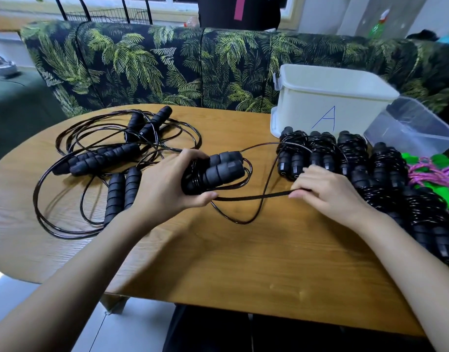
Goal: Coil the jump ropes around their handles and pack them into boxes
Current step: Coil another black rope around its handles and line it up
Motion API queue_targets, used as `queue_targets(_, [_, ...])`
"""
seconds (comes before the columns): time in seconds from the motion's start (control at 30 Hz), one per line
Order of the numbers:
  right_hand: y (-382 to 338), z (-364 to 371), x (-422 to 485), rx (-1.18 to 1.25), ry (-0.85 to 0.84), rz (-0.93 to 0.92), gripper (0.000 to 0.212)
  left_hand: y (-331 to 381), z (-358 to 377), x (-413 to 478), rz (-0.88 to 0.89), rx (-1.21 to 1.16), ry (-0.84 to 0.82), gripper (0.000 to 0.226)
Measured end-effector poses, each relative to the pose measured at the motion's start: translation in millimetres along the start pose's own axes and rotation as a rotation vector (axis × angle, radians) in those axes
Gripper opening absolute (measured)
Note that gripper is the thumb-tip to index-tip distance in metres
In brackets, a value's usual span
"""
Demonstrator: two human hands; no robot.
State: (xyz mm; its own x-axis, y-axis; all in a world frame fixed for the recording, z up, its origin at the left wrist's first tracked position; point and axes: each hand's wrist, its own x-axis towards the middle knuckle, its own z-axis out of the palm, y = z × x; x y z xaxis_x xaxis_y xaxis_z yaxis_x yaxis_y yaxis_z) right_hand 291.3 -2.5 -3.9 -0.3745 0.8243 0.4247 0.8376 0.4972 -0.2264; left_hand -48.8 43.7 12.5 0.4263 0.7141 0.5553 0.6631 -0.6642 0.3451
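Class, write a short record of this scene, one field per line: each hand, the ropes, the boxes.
left hand: grips a pair of handles partly wound with rope
right hand: pinches the rope's free length
loose ropes: tangled on the left of the table
coiled ropes: bundled along the right
white box: marked A, beyond the coiled ropes
clear box: right of the white box

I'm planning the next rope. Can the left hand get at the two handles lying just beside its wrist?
Probably yes for reach: the two handles lie uncovered right beside the left hand, with nothing between. But that hand is gripping the half-wound handles, so it would have to let go first.
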Motion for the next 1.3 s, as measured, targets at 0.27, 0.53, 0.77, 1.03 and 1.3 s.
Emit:
queue_targets(0.27, [-10.1, -4.6, 71.6, 0.142, -0.027, 0.289, 0.015, 25.4, 2.0, 4.4, 0.448, 0.101, -0.015, 0.073])
queue_targets(0.53, [-76.1, -18.0, 102.8, -0.044, 0.218, 0.204, 0.026, 31.8, 22.3, 0.8, 0.280, 0.546, 0.000, 0.123])
queue_targets(0.77, [-122.0, -4.1, 45.9, 0.074, 0.199, 0.155, 0.025, 20.7, 30.1, 6.6, 0.112, 0.618, 0.019, 0.100])
queue_targets(1.03, [-119.0, 15.6, 17.6, 0.336, 0.031, 0.298, 0.022, 26.7, 21.0, 9.3, 0.018, 0.423, 0.053, 0.089])
queue_targets(1.3, [-114.1, 19.4, 22.2, 0.473, -0.079, 0.440, 0.022, 29.9, 13.1, 11.2, -0.107, 0.120, -0.003, 0.090])
